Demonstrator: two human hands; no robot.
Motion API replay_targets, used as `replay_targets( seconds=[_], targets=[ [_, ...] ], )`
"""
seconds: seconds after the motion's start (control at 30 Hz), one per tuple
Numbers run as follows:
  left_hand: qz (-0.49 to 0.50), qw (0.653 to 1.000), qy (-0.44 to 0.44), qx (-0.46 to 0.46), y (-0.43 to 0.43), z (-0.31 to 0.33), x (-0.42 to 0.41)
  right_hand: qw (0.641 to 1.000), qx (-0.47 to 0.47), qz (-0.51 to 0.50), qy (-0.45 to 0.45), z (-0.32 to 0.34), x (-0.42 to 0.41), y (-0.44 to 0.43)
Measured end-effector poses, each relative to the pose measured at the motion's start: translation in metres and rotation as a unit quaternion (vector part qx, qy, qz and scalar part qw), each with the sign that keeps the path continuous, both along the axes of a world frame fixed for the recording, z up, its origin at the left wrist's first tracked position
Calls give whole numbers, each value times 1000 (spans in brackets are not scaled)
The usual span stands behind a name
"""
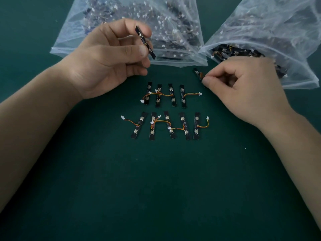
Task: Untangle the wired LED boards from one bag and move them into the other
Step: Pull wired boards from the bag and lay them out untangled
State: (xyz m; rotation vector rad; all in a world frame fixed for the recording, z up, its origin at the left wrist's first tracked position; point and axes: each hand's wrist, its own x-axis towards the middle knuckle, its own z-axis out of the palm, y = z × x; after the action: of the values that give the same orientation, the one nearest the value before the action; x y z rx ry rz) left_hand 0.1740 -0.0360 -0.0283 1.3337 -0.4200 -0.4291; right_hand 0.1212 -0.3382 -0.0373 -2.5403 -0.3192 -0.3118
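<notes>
My left hand (111, 56) pinches a narrow black LED board (145, 42) on edge, lifted in front of the left clear bag (132, 25). With thumb and fingertips my right hand (243, 87) pinches another black LED board (198, 74) low over the green mat, just in front of the right clear bag (271, 37). Both bags lie flat and hold tangled boards with white connectors. Between my hands, several boards with red-yellow wires lie in two rows, an upper row (166, 94) and a lower row (168, 125).
A dark green mat (156, 188) covers the whole work surface. The right bag's open mouth (231, 51) faces me with boards spilling toward its edge. My forearms reach in from the lower left and lower right.
</notes>
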Motion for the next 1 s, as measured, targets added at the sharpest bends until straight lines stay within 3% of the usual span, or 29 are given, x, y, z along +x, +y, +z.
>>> replay_targets(
  seconds=[1.0],
  targets=[
    [3,1000,-4,5,0,-3,1,998,49,33,5,-1,-2,2]
  ],
)
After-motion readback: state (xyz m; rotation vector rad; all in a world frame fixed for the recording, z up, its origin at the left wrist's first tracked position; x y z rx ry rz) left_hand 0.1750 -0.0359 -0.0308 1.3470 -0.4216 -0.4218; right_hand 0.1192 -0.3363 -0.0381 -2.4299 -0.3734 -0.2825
